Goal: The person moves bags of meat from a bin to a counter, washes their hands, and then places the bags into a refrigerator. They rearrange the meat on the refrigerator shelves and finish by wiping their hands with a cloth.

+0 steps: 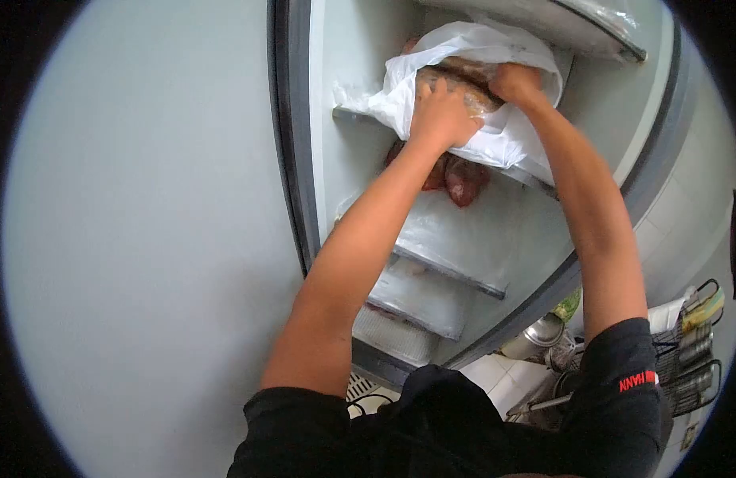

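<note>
The person is working inside an open freezer (336, 175), both arms stretched up and forward to a white plastic bag (495, 139) that is lying on a frosted shelf (356, 117). The bag is directly under and around both hands.

To do this step well, I think it is better to grip the frozen package (463, 80) inside the bag, not only the thin plastic, because the film can tear or slip on the ice. Both hands should be carrying the weight evenly, and the bag should be lifted a little before it is being pulled, so it is not dragging on the shelf edge. The reddish wrapped meat (463, 179) just below the left hand may be disturbed if the bag is sliding down.

The left hand (441, 118) is pressing on the front of the bag, fingers curled closed over the package. The right hand (518, 84) is reaching deeper, closed on the bag's upper part; its fingertips are hidden. The left arm is nearly straight; the right elbow is bent.
</note>
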`<state>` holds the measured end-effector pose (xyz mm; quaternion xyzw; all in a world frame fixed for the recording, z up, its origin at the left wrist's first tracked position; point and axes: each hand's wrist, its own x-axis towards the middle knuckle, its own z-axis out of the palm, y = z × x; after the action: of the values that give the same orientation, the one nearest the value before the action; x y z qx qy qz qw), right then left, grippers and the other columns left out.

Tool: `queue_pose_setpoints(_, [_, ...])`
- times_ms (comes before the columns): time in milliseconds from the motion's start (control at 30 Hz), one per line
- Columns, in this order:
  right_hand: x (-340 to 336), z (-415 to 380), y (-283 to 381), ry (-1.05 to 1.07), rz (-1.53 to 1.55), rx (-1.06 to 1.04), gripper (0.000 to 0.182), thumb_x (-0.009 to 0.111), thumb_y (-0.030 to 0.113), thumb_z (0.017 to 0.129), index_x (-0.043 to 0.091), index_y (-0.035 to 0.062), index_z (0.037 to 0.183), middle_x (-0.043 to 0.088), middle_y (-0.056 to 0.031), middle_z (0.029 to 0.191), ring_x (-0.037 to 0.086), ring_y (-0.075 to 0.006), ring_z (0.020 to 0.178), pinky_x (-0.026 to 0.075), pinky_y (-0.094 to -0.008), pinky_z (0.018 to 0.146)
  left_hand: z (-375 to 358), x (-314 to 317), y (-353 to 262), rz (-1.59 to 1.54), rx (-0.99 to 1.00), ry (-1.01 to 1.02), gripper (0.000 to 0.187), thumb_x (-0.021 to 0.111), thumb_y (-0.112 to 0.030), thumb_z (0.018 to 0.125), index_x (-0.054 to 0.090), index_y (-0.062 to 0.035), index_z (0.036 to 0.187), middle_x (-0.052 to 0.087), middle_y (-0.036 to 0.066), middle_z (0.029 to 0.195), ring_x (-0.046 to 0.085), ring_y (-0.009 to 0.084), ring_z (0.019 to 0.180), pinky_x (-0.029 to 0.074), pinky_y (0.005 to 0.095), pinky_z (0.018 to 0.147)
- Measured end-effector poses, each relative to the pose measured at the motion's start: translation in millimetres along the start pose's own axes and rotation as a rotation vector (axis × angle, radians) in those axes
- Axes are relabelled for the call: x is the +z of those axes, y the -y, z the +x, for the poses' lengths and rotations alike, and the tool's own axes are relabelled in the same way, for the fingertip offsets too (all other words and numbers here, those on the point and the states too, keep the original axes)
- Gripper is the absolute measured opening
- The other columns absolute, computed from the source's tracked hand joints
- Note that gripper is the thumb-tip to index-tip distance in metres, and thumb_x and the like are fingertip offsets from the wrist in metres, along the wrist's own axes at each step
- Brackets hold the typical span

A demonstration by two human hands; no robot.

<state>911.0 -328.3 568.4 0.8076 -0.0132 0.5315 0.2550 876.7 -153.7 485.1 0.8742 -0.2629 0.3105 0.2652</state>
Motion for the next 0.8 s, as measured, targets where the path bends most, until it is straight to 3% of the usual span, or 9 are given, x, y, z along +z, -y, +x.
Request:
queue_pose_setpoints(167, [-50.2, 16.9, 17.7, 0.594, 0.303, -0.084, 0.065, 0.06, 0.034, 0.07, 0.052, 0.0104, 0.13, 0.062, -0.0223, 0.111, 0.062, -0.0373, 0.099, 0.049, -0.0441, 0.086, 7.8, 10.3, 1.6, -0.01, -0.005, 0.006, 0.071, 0.064, -0.045, 0.078, 0.043, -0.0165, 0.14, 0.029, 0.018, 0.149, 0.023, 0.0457, 0.136, 0.028, 0.0475, 0.111])
queue_pose_setpoints(300, [-110.4, -18.4, 59.1, 0.156, 0.495, -0.015, 0.051, 0.063, 0.024, 0.066, 0.053, 0.005, 0.112, 0.063, -0.019, 0.102, 0.062, -0.0391, 0.094, 0.05, -0.0468, 0.081, 16.5, 22.2, 11.1, -0.066, 0.061, -0.058, 0.061, 0.061, -0.04, 0.082, 0.047, -0.0121, 0.134, 0.046, 0.024, 0.135, 0.043, 0.0348, 0.128, 0.034, 0.0428, 0.107])
queue_pose_setpoints(333, [-116.9, -25.4, 66.7, -0.124, 0.551, -0.136, 0.045, 0.068, 0.018, 0.062, 0.056, 0.0099, 0.104, 0.065, -0.013, 0.096, 0.063, -0.0348, 0.088, 0.048, -0.0464, 0.076, 10.1, 16.9, 12.3, -0.346, 0.024, -0.151, 0.05, 0.06, -0.031, 0.079, 0.057, -0.0056, 0.122, 0.052, 0.022, 0.13, 0.046, 0.0389, 0.123, 0.041, 0.043, 0.1])
queue_pose_setpoints(433, [-157.0, -49.8, 75.7, -0.312, 0.478, -0.09, 0.04, 0.065, 0.013, 0.057, 0.056, 0.0077, 0.095, 0.061, -0.0128, 0.1, 0.055, -0.0356, 0.092, 0.041, -0.0436, 0.077, -12.4, -7.0, 18.7, -0.256, 0.077, -0.209, 0.032, 0.057, -0.027, 0.082, 0.066, -0.0026, 0.1, 0.063, 0.024, 0.109, 0.059, 0.0402, 0.101, 0.048, 0.0422, 0.083])
queue_pose_setpoints(467, [-169.7, -63.4, 75.6, -0.314, 0.534, -0.102, 0.041, 0.065, 0.012, 0.055, 0.057, 0.008, 0.095, 0.06, -0.012, 0.1, 0.054, -0.0342, 0.093, 0.039, -0.0422, 0.076, -26.3, -9.3, 10.7, -0.593, 0.03, -0.48, 0.028, 0.052, -0.023, 0.086, 0.065, 0.0003, 0.078, 0.066, 0.021, 0.088, 0.063, 0.0371, 0.08, 0.048, 0.0411, 0.073])
queue_pose_setpoints(533, [-194.9, -93.1, 71.9, -0.34, 0.638, -0.121, 0.043, 0.065, 0.011, 0.053, 0.058, 0.0085, 0.095, 0.059, -0.0106, 0.1, 0.051, -0.0314, 0.094, 0.035, -0.0394, 0.076, -57.2, -9.1, -2.4, -1.628, -0.364, -0.394, 0.031, 0.047, -0.026, 0.088, 0.063, 0.0007, 0.086, 0.064, 0.016, 0.089, 0.062, 0.0297, 0.083, 0.049, 0.0404, 0.077])
queue_pose_setpoints(600, [-213.2, -128.3, 71.1, -0.293, 0.688, -0.109, 0.044, 0.067, 0.008, 0.052, 0.06, 0.0102, 0.095, 0.058, -0.0082, 0.105, 0.052, -0.0294, 0.094, 0.035, -0.0412, 0.079, -108.7, -45.6, -21.0, -2.141, -0.497, -0.055, 0.05, 0.039, -0.04, 0.092, 0.052, 0.0026, 0.115, 0.059, 0.013, 0.114, 0.054, 0.0228, 0.111, 0.039, 0.039, 0.097])
queue_pose_setpoints(700, [-210.5, -172.8, 67.8, -0.312, 0.673, -0.171, 0.049, 0.067, 0.006, 0.052, 0.061, 0.01, 0.101, 0.058, -0.0093, 0.113, 0.051, -0.0308, 0.106, 0.035, -0.0414, 0.087, -140.0, -56.4, -35.6, -1.93, -0.278, 0.038, 0.051, 0.055, -0.037, 0.091, 0.049, 0.0033, 0.122, 0.06, 0.009, 0.111, 0.06, 0.0209, 0.101, 0.051, 0.0365, 0.085])
queue_pose_setpoints(800, [-210.9, -203.8, 67.1, -0.299, 0.605, -0.129, 0.058, 0.068, 0.005, 0.057, 0.057, 0.0077, 0.114, 0.051, -0.0129, 0.127, 0.044, -0.033, 0.121, 0.033, -0.0434, 0.099, -140.6, -56.1, -45.5, -1.886, -0.351, 0.123, 0.048, 0.072, -0.015, 0.08, 0.05, 0.0018, 0.119, 0.062, 0.011, 0.107, 0.064, 0.021, 0.091, 0.054, 0.0345, 0.079])
